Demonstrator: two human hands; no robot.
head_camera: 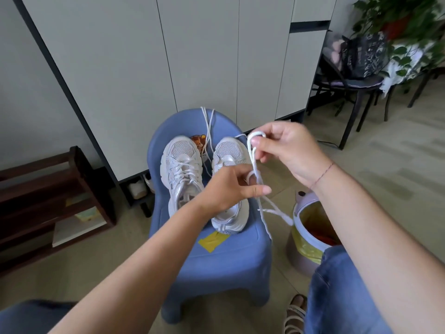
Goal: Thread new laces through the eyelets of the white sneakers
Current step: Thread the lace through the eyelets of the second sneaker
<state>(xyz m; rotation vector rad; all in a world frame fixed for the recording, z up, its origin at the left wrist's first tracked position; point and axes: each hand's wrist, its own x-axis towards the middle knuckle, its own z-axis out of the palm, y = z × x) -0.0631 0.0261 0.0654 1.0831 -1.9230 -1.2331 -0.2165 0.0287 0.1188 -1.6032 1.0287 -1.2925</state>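
Two white sneakers stand side by side on a small blue plastic chair (212,259). The left sneaker (181,169) is laced. My left hand partly covers the right sneaker (230,155). A white lace (258,179) is stretched between my hands above the right sneaker. My right hand (286,148) pinches a loop of it at the top. My left hand (231,186) holds the strands lower down, and the loose ends hang off the chair's right side. Another white lace (208,126) lies over the chair back between the shoes.
A bin (310,235) with a yellow liner stands right of the chair. A dark wooden shoe rack (48,198) is at the left, white cabinet doors are behind, and a black chair (349,80) with a bag is at the far right. My knees in jeans frame the bottom.
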